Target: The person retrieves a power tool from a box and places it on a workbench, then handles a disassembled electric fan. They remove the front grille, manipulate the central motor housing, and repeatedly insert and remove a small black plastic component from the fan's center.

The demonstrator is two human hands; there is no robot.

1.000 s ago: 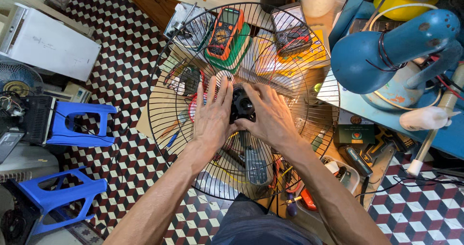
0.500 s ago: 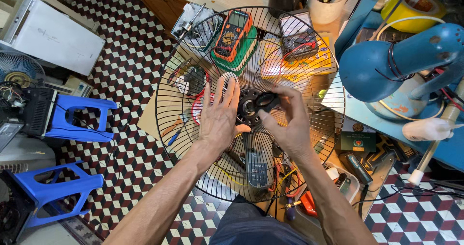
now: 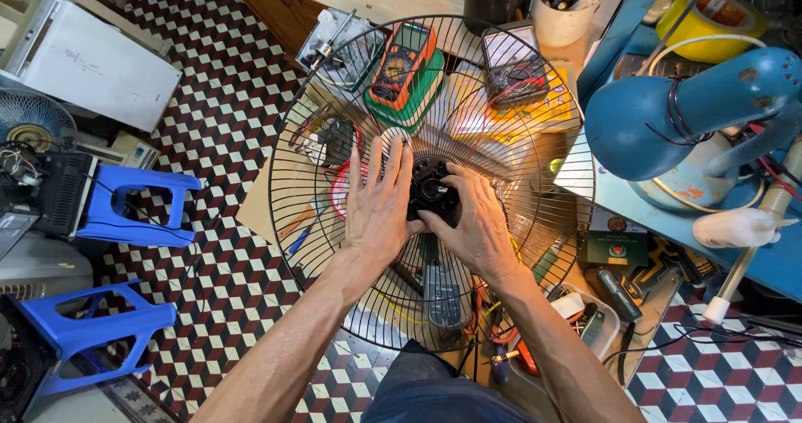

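Just both hands (image 3: 426, 210) on fan guard (image 3: 317, 139) hub.

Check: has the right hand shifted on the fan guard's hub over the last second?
Yes. The right hand slid left, toward the black hub of the wire fan guard, thumb now on it.

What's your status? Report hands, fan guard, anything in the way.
Left hand flat on the wire fan guard, fingers spread. Right hand on the black hub at its centre. Guard lies over a cluttered bench; meters and tools beneath, blue fan motor alongside.
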